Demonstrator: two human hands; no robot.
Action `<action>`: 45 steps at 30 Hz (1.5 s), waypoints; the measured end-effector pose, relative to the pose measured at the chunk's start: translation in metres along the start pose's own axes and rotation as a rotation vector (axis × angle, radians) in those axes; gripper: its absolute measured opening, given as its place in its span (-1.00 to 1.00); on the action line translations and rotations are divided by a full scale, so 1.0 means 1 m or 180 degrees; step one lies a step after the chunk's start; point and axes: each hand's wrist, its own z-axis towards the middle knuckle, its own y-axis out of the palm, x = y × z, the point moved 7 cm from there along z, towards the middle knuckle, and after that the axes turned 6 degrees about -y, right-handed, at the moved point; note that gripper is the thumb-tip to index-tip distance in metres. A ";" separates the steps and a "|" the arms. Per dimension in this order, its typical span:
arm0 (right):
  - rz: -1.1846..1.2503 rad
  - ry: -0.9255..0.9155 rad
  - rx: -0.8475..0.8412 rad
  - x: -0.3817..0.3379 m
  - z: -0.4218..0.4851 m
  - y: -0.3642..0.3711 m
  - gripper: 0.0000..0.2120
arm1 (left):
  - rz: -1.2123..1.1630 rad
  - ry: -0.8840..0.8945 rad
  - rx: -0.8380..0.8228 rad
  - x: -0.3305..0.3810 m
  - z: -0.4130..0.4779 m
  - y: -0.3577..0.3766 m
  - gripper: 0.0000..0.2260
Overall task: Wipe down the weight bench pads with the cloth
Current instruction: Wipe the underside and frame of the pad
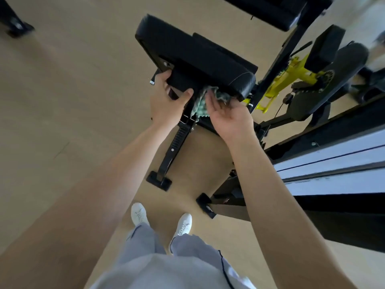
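Note:
A black weight bench pad (193, 53) stands tilted up in front of me on its black frame. My left hand (168, 101) grips the pad's near lower corner, thumb on one face and fingers on the other. My right hand (229, 115) holds a green patterned cloth (203, 101) against the underside of the pad's near end. Most of the cloth is hidden between my right hand and the pad.
The bench's black support leg and foot (159, 181) stand on the tan wooden floor, just ahead of my white shoes (139, 213). A machine with a yellow bracket (281, 80) and black pads stands to the right. A dark platform with pale rails (333, 163) runs along the right.

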 end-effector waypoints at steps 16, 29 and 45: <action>-0.3640 -0.0290 -0.1874 0.030 -0.057 0.018 -0.80 | -0.1031 -0.1321 -0.1496 -0.035 -0.042 -0.036 -0.50; -0.3915 -0.1566 0.0717 0.125 0.013 0.020 -0.81 | -0.0484 -0.2162 -0.2013 -0.096 0.057 -0.123 -0.74; -0.3343 -0.2356 0.1087 0.121 0.124 -0.013 0.25 | -0.0328 -0.2363 -0.1798 -0.149 0.167 -0.054 -0.74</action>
